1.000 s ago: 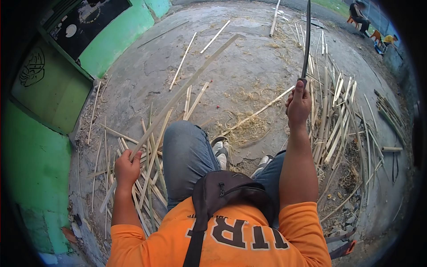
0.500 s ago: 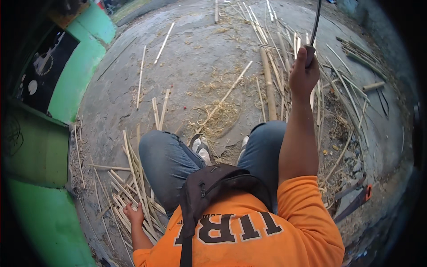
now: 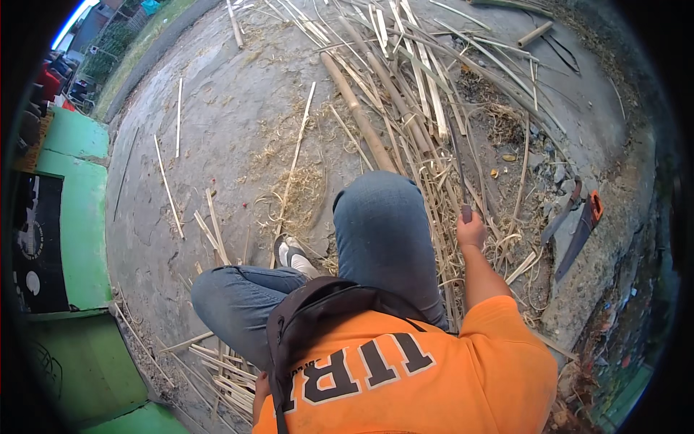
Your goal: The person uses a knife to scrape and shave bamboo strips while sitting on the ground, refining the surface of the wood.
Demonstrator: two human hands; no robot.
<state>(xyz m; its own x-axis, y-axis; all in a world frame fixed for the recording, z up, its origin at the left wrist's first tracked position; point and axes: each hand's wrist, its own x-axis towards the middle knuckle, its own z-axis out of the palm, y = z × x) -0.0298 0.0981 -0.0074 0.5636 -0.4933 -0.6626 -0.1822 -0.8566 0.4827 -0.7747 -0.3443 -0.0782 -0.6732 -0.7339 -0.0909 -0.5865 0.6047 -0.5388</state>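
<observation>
My right hand [image 3: 471,233] is wrapped round the brown handle of a long, thin-bladed knife [image 3: 466,213]. Its narrow dark blade points away from me, over the long bamboo pieces on my right. On the other side, my left hand [image 3: 262,385] is low beside my hip, mostly hidden by my shirt and leg. It is next to a pile of split bamboo strips [image 3: 230,380]. Whether its fingers grip any strip does not show.
A thick bamboo pole [image 3: 359,114] lies among many strips ahead to the right. A handsaw [image 3: 578,235] with an orange handle lies on the right ledge. Shavings [image 3: 307,189] litter the concrete. A green wall [image 3: 78,210] borders the left.
My right hand came down from a raised position, bringing the knife low on my right. My view and body turned to the right, and my left hand is now more hidden.
</observation>
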